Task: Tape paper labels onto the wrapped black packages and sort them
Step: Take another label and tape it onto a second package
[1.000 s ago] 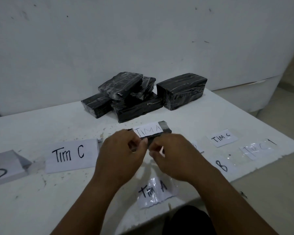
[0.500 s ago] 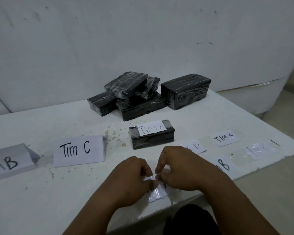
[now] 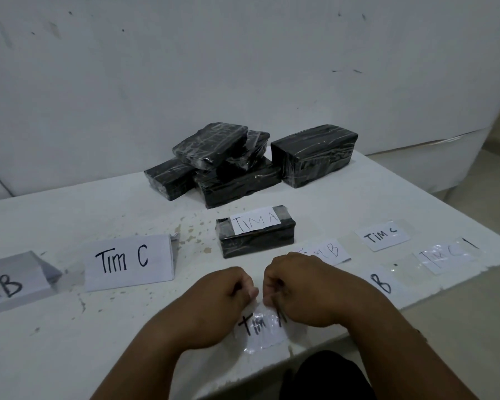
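I am pinching the far edge of the taped label (image 3: 260, 327) at lower centre with both hands, left hand (image 3: 223, 295) and right hand (image 3: 298, 287) curled, fingertips nearly meeting. Its long axis is running left-right, just beside the table edge (image 3: 315, 342). The labelled package (image 3: 256, 230) is lying just above my knuckles; open room lies leftward.

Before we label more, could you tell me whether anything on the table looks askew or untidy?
The unlabelled black packages lie in a loose heap by the wall, the top one tilted. The label on the labelled package sits slightly skewed. Brown specks stain the table.
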